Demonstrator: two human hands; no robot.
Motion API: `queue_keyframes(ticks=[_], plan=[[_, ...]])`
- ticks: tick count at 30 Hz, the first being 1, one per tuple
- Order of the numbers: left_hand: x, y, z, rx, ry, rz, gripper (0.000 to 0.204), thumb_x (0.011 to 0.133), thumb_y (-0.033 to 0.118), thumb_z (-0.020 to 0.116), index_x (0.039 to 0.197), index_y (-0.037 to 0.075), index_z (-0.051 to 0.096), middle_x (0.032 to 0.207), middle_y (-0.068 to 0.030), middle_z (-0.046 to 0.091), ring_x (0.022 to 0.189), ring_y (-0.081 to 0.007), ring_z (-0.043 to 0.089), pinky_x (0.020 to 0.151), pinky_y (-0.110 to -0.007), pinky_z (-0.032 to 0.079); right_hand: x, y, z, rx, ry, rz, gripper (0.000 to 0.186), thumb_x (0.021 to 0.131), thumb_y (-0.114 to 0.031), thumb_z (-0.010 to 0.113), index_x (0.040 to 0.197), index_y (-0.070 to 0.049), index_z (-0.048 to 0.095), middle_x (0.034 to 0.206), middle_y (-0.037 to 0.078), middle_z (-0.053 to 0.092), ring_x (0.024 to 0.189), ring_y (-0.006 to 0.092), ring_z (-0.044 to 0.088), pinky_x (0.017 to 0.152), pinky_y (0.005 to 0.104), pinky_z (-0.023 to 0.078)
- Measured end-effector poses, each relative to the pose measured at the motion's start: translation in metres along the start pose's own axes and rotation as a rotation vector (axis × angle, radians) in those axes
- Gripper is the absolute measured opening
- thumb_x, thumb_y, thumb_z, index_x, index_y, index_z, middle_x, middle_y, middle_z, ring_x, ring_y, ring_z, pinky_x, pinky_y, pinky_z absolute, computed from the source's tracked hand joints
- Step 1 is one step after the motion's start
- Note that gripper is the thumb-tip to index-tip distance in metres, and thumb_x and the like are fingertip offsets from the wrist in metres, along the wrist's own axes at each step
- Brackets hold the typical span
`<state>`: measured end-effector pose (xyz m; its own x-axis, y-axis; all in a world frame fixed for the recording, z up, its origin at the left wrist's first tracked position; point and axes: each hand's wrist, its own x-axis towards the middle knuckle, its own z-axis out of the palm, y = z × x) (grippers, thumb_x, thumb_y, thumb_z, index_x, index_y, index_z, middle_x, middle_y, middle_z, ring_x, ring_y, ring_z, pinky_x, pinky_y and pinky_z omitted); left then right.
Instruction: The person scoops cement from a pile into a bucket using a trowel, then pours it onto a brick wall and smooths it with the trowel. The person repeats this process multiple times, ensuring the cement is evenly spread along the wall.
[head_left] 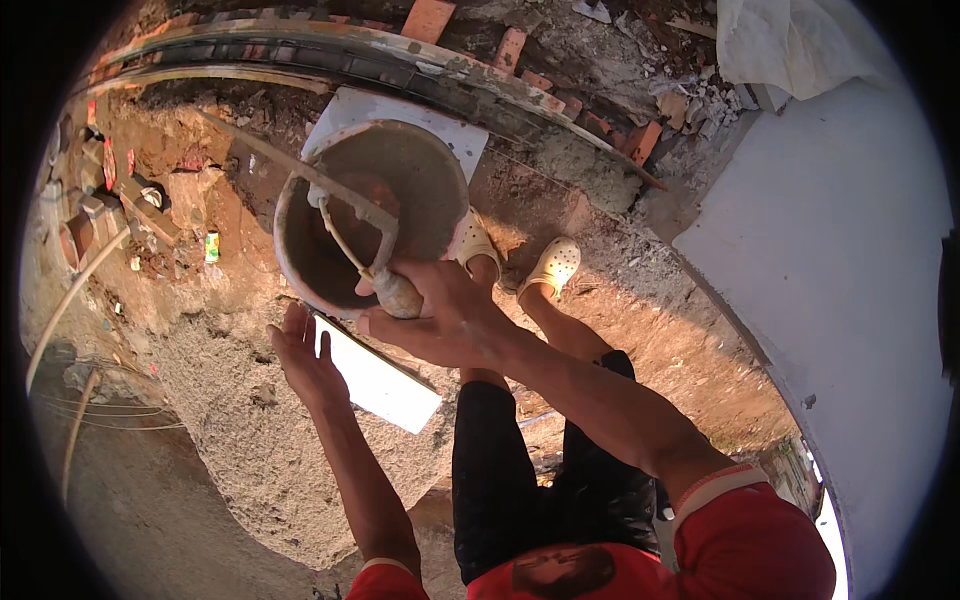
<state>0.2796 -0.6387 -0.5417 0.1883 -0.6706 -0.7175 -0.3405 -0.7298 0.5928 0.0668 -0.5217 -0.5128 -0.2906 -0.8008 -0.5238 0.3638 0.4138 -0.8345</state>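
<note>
My right hand (430,315) is closed around the round, mortar-coated handle of a long, narrow grey tool (260,150), held over a bucket (440,170). A thin pale rod (343,240) runs alongside its bent neck. The bucket holds wet grey mortar and rests on a white board (460,140). My left hand (310,355) is open and empty, fingers spread, just below the bucket's left side, beside a bright white panel (385,395).
My feet in pale clogs (550,268) stand right of the bucket on dirt. A curved concrete edge with bricks (510,50) runs behind it. A large white surface (820,250) fills the right. Rubble (155,200) and hoses (75,300) lie left, beside a rough concrete slab (240,440).
</note>
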Motion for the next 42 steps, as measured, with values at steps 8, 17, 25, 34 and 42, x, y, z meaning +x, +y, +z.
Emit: queue_keyframes(ticks=[8,17,25,34,42], plan=[[-0.011,-0.003,-0.063,-0.422,-0.513,-0.341,0.068,0.107,0.062,0.035,0.113,0.002,0.067,0.120,-0.0192,0.072,0.124,-0.0325,0.061,0.114,-0.053,0.037,-0.051,0.077,0.122,0.063,-0.072,-0.082,0.031,0.091,-0.017,0.069,0.115,-0.001,0.057,0.100,0.019,0.066,0.092,0.0407,0.069,0.083,0.0483,0.055],[0.037,-0.051,-0.090,-0.282,-0.480,-0.359,0.060,0.108,0.056,0.040,0.096,0.003,0.066,0.096,-0.0088,0.073,0.078,-0.0189,0.067,0.084,-0.037,0.054,-0.138,0.225,-0.152,-0.545,0.331,0.377,0.040,0.094,-0.035,0.065,0.113,-0.001,0.059,0.099,0.023,0.070,0.094,0.0431,0.069,0.080,0.0495,0.055],[0.215,-0.088,-0.244,0.260,-0.008,-0.126,0.059,0.105,0.027,0.059,0.149,0.000,0.032,0.096,-0.0080,0.060,0.085,-0.0174,0.058,0.071,-0.032,0.050,-0.172,0.425,-0.213,-0.623,0.611,0.402,0.035,0.097,-0.027,0.060,0.116,-0.001,0.048,0.083,0.028,0.067,0.081,0.0515,0.066,0.068,0.0576,0.051],[0.320,-0.089,-0.279,0.203,0.024,-0.177,0.055,0.102,0.061,0.051,0.078,0.012,0.048,0.063,-0.0026,0.050,0.056,-0.0165,0.049,0.054,-0.029,0.042,-0.105,0.504,-0.212,-0.600,0.797,0.247,0.030,0.099,-0.029,0.062,0.110,-0.002,0.054,0.086,0.028,0.067,0.081,0.0494,0.067,0.066,0.0546,0.052],[0.324,-0.091,-0.183,0.732,0.237,0.296,0.046,0.097,0.055,0.063,0.093,0.010,0.059,0.080,-0.0074,0.061,0.069,-0.0239,0.059,0.062,-0.037,0.050,-0.109,0.481,-0.232,-0.336,0.970,0.474,0.035,0.101,-0.034,0.064,0.098,0.000,0.056,0.066,0.010,0.057,0.054,0.0205,0.058,0.052,0.0407,0.047]])
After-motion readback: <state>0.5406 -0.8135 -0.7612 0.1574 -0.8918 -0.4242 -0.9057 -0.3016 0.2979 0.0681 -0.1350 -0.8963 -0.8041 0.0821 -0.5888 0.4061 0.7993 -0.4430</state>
